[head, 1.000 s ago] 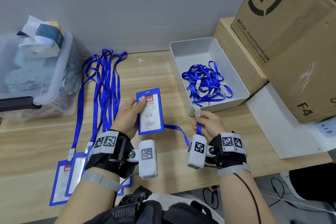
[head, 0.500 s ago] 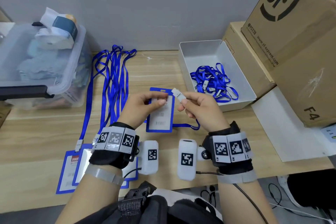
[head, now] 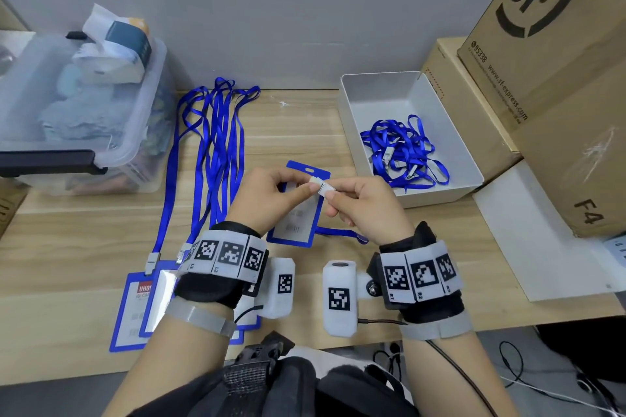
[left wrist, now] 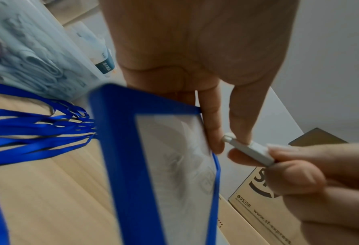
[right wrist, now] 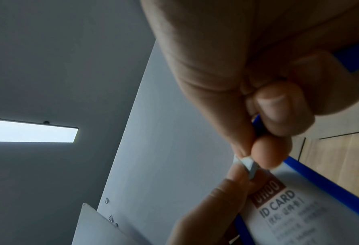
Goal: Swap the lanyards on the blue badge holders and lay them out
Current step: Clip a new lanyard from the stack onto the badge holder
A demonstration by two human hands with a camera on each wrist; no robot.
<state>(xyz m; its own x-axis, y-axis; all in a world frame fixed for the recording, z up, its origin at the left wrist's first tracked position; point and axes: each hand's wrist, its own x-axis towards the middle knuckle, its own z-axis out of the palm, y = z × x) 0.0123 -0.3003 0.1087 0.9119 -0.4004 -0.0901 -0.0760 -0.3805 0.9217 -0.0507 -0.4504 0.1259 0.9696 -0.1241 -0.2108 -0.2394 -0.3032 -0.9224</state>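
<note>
- Since a moment earlier, the right hand (head: 364,210) had carried the white clip (head: 321,185) up to the left hand (head: 271,200) at the badge holder (head: 298,213) top.
- Right fingers (left wrist: 283,152) pinched the clip; left fingers (left wrist: 211,126) gripped the holder above the desk (head: 84,240).
- Finished holders (head: 135,308) lay at the left with lanyards (head: 216,145) stretched out; spare lanyards (head: 403,152) sat in the white box (head: 379,91).
- This clip looked not yet attached. The slot was hidden behind fingers; the total of finished holders was unclear.

both hands (head: 271,200) (head: 366,210) raised, fingertips pinched
</note>
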